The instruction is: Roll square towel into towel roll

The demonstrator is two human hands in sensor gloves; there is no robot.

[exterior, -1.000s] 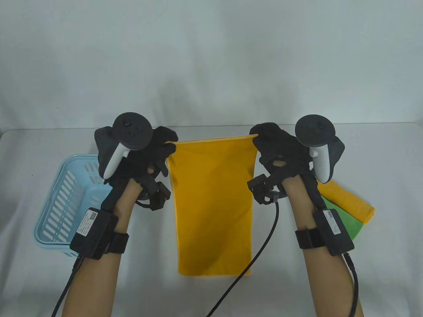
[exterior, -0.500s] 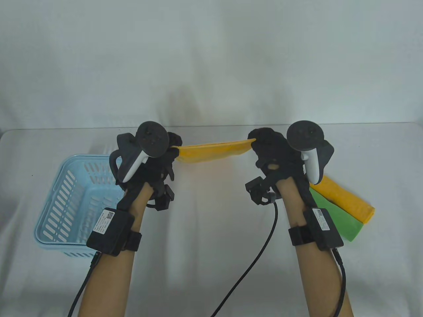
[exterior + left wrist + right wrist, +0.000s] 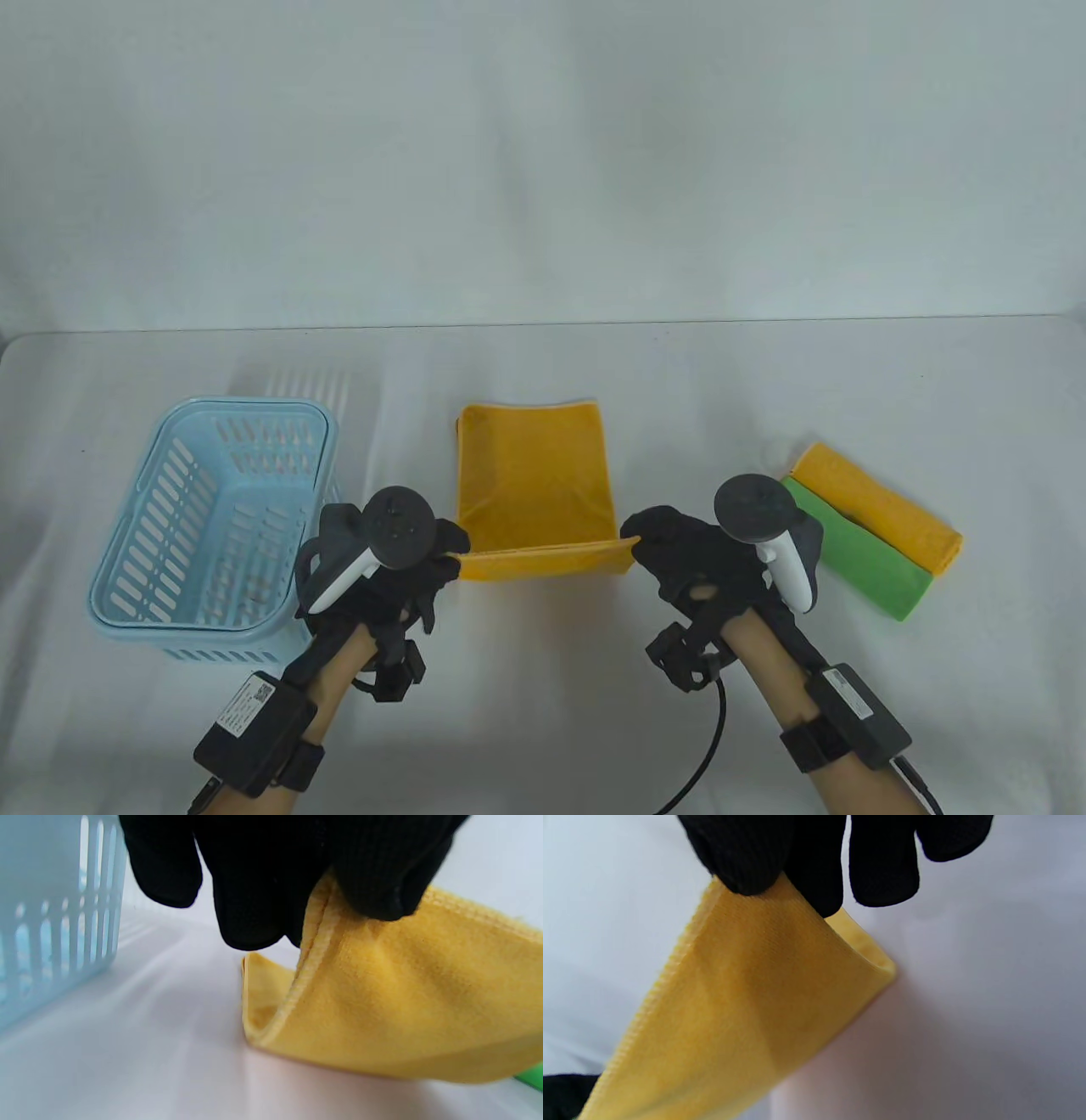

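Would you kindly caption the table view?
Both hands, left hand and right hand, pinch a yellow towel's near corners.

Yellow square towel on the white table, near edge lifted off it, apparently folding over itself.

Layout, table view. The towel lies at the centre of the table, its near edge lifted between the left hand and the right hand. The basket stands left of the towel. Two towel rolls lie side by side, touching, at the right.
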